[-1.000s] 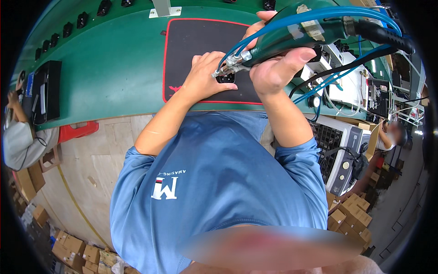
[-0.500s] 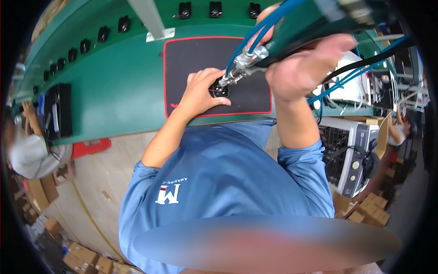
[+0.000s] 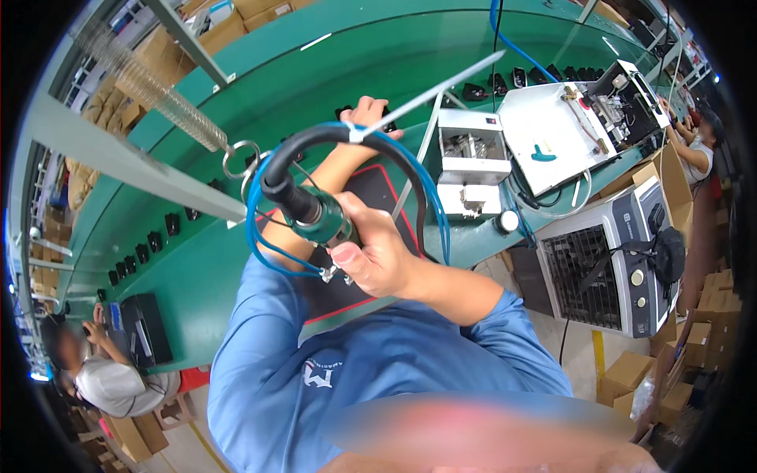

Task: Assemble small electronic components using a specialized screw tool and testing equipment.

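Note:
My right hand (image 3: pixel 378 248) is wrapped round a green power screwdriver (image 3: pixel 330 222), held up over the mat. Blue hoses and a thick black cable (image 3: pixel 363 134) loop from the tool. Its tip points downward and is mostly hidden by my hand. Beyond it, my left hand (image 3: pixel 367 114) reaches across the green bench, fingers closed round a small black part (image 3: pixel 389 120); most of that part is hidden under the hand. The black mat (image 3: pixel 378 197) with a red border lies below the screwdriver, partly covered by my arms.
Several black parts (image 3: pixel 172 224) stand in a row along the green bench (image 3: pixel 213 276). A coiled spring (image 3: pixel 158 91) hangs near a grey post (image 3: pixel 118 154). To the right are a metal screw feeder box (image 3: pixel 471 150), an opened white appliance (image 3: pixel 544 126) and an air cooler (image 3: pixel 603 256). Other people sit at both sides.
My left hand has moved from the mat to the far side of the bench with the black part. My right hand has brought the screwdriver leftward and off the part. The view has turned rightward.

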`<move>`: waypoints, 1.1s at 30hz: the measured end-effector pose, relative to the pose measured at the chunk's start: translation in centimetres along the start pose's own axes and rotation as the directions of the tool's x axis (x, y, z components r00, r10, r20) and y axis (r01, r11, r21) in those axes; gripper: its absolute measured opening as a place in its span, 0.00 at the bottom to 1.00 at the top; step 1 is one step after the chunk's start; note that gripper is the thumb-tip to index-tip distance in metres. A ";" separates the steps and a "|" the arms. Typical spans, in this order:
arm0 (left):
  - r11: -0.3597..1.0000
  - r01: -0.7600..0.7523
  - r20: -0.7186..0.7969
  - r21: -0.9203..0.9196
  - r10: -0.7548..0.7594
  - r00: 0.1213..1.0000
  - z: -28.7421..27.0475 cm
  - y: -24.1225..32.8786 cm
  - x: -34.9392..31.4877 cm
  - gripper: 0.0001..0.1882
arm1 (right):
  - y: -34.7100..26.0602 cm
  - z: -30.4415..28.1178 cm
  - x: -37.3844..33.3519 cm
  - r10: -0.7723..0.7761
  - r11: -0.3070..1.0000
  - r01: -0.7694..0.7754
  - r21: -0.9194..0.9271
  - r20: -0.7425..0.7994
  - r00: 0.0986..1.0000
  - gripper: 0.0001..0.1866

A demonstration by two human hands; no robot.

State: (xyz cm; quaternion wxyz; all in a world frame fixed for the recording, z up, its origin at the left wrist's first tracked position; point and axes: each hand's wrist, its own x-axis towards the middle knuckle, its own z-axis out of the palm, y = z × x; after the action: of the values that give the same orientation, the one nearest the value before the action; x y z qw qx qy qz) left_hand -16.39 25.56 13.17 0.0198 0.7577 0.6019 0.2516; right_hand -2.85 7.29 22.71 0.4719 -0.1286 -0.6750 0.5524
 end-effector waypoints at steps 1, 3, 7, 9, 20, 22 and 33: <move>0.997 0.069 0.019 0.032 -0.070 0.997 1.4 0.4 2.2 0.38 | 0.2 -0.5 0.0 -0.038 0.998 0.037 -0.045 -0.025 0.999 0.29; 0.990 0.080 0.036 0.114 -0.085 0.996 3.8 0.1 5.0 0.39 | -0.2 -1.8 -0.2 -0.040 0.993 0.034 -0.113 -0.054 0.998 0.29; 0.972 0.146 0.163 0.184 -0.177 0.971 5.1 -0.2 7.3 0.38 | -0.3 -4.0 0.1 -0.005 0.997 0.001 -0.081 -0.059 0.998 0.31; 0.970 0.040 0.056 0.238 -0.055 0.997 5.2 0.9 7.5 0.38 | 0.4 -4.8 0.7 -0.079 0.990 0.067 -0.125 -0.097 0.992 0.38; 0.977 -0.135 0.428 0.168 0.052 0.902 8.2 4.6 14.5 0.33 | 0.9 -6.3 -0.3 -0.020 0.977 0.018 -0.214 -0.004 1.000 0.35; 0.991 -0.105 0.347 0.079 0.072 0.935 6.7 4.2 13.4 0.32 | 0.2 -6.0 0.2 -0.113 0.968 0.093 -0.234 -0.074 0.991 0.34; 0.583 0.413 0.292 -0.700 -0.294 0.910 -9.6 -5.9 -15.6 0.34 | 0.9 -3.5 -0.3 -0.091 0.992 0.075 -0.105 -0.156 0.984 0.32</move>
State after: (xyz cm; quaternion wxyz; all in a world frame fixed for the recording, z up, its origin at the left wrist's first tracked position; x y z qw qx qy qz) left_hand -27.90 10.14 14.03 0.4223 0.5619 0.5801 0.4117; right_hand -0.31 9.58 21.63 0.5404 -0.1678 -0.6660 0.4860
